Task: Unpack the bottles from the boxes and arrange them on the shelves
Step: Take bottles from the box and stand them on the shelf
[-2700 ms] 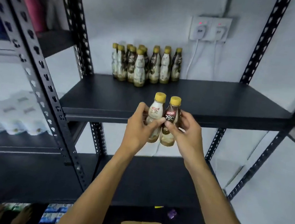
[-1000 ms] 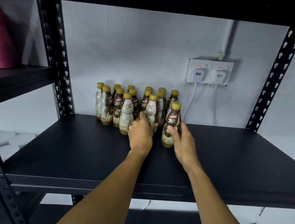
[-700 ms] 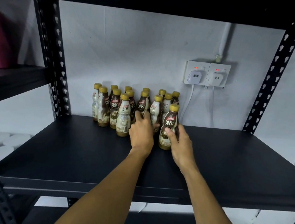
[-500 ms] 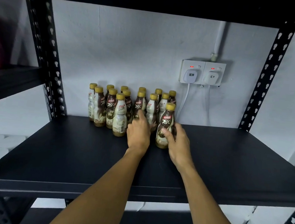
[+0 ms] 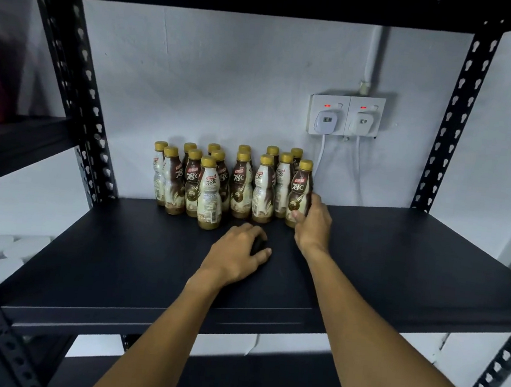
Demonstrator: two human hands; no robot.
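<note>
Black metal shelf (image 5: pixel 399 257) carries a cluster of gold-capped coffee bottles (image 5: pixel 209 194) against the wall (image 5: pixel 227 94). The right hand (image 5: pixel 313 223) has its fingers (image 5: pixel 295 215) curled round the rightmost bottle (image 5: pixel 300 192), which stands upright at the cluster's end. The left hand (image 5: pixel 236 253) rests on the shelf just in front of the bottles, fingers loosely curled, holding nothing

This is looking like a stockroom: black slotted-steel racking (image 5: pixel 77 93) is standing against a bare white wall (image 5: pixel 213 77). Identical small bottles (image 5: pixel 239 185) are crowding together at the far side of one shelf (image 5: pixel 368 254). A double socket (image 5: pixel 345 116) with surface conduit (image 5: pixel 373 57) is sitting on the wall, and white packs (image 5: pixel 3 247) are lying lower at left.
</note>
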